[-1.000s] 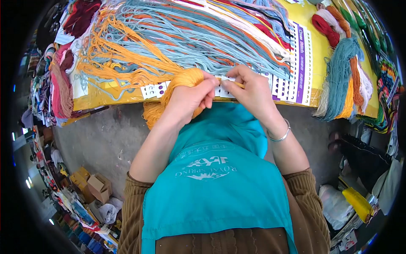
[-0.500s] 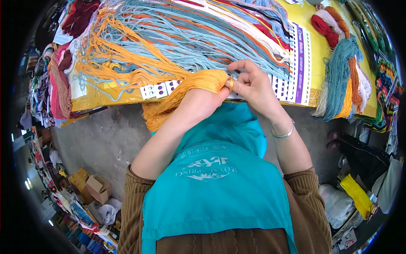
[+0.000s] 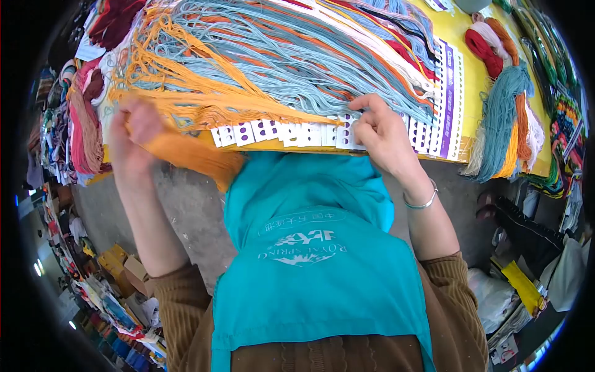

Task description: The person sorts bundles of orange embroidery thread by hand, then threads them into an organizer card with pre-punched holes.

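My left hand (image 3: 139,133), blurred by motion, is at the left front edge of the table, closed around a thick skein of orange embroidery thread (image 3: 192,152) that hangs toward my apron. A flatter bundle of orange strands (image 3: 248,106) stretches across the table and narrows to a point at a punched white thread card (image 3: 348,132). Beside that point is my right hand (image 3: 381,133), its fingers bent and closed at the card's edge. Whatever lies between those fingertips is hidden.
Light blue, grey-blue, white and red threads (image 3: 291,62) cover the middle of the yellow table (image 3: 462,40). A purple-and-white punched card (image 3: 451,99) lies at their right. More skeins (image 3: 505,105) hang over the right front edge, with pink ones (image 3: 80,124) at the left.
My left hand has swung left, carrying the orange skein away from my right hand. Orange strands now reach the card. My right hand has moved slightly right and down.
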### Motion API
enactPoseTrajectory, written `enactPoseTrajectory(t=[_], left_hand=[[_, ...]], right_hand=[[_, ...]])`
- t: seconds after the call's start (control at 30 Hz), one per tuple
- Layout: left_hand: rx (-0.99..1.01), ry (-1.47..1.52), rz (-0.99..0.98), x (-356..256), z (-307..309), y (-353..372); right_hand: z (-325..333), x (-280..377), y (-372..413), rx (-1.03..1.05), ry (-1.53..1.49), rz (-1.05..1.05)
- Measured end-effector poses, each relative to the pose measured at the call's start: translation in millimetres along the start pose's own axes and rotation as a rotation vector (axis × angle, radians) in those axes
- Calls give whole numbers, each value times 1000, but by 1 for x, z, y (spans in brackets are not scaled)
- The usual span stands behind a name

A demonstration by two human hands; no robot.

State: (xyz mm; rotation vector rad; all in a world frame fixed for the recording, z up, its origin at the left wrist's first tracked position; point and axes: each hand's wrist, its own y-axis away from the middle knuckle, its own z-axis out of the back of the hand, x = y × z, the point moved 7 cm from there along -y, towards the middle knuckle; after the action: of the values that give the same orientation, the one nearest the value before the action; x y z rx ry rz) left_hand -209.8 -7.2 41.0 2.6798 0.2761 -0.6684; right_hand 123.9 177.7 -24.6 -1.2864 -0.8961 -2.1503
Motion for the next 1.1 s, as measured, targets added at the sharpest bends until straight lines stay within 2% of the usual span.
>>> enactPoseTrajectory(t=[0.07, 0.17, 0.27, 0.37, 0.43, 0.53, 0.63, 0.7, 0.77, 0.87, 0.97, 1.07, 1.1], left_hand=[[64, 52, -84, -52, 23, -13], [-248, -358, -344, -97, 59, -14], [-587, -687, -488, -38, 16, 1], [-309, -649, -323, 19, -7, 26], [-90, -423, -230, 52, -12, 40], [0, -203, -152, 91, -30, 54], [56, -129, -144, 118, -43, 58], [49, -158, -135, 131, -46, 55], [35, -158, -130, 144, -48, 51], [101, -292, -105, 157, -48, 47], [102, -287, -117, 159, -46, 51], [57, -191, -132, 156, -46, 56], [31, -150, -136, 155, -46, 57]], right_hand=[[-1, 0, 0, -24, 9, 22], [-2, 0, 1, -43, -4, 41], [-2, -1, 1, -48, -26, 44], [-3, -2, 2, -68, -32, 71], [-4, -4, 1, -64, -65, 83], [-11, 0, 1, -72, -63, 145], [-34, 28, 15, -99, -84, 230], [-67, 55, 26, 38, -338, 251], [-101, 65, 31, 197, -423, 214], [-133, 74, 31, 284, -429, 174], [-142, 65, 28, 217, -647, 195], [-121, 67, 37, 163, -554, 194], [-106, 64, 40, 91, -396, 246]])
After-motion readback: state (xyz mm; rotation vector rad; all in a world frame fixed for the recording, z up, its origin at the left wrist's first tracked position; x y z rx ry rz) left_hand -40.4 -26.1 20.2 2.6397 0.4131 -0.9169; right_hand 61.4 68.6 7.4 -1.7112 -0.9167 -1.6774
